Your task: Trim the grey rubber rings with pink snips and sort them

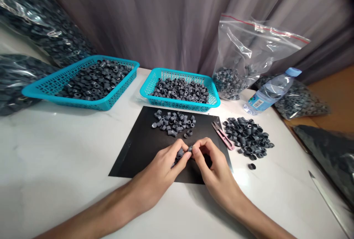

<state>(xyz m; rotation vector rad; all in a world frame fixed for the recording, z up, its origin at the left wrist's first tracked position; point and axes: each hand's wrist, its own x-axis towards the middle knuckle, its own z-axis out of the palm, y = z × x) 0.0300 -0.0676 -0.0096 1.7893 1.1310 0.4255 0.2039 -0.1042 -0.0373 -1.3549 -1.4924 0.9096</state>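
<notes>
Over the black mat (129,158), my left hand (168,159) and my right hand (210,161) meet with their fingertips pinched together. Between them is a small dark grey cylindrical part (189,149), gripped from both sides. More of these grey parts (179,154) show tucked within the curled fingers of my left hand. A loose pile of grey cylindrical parts (173,123) lies on the mat just beyond my hands. Right of my right hand, pink-handled thread snips (223,135) rest across the mat's edge.
Two blue baskets (121,89) (179,107) of grey parts stand at the back. A pile of dark caps (249,135) lies at the right, near a water bottle (272,91) and a zip bag (235,73). Filled bags (49,28) sit far left; a blade (329,202) lies right.
</notes>
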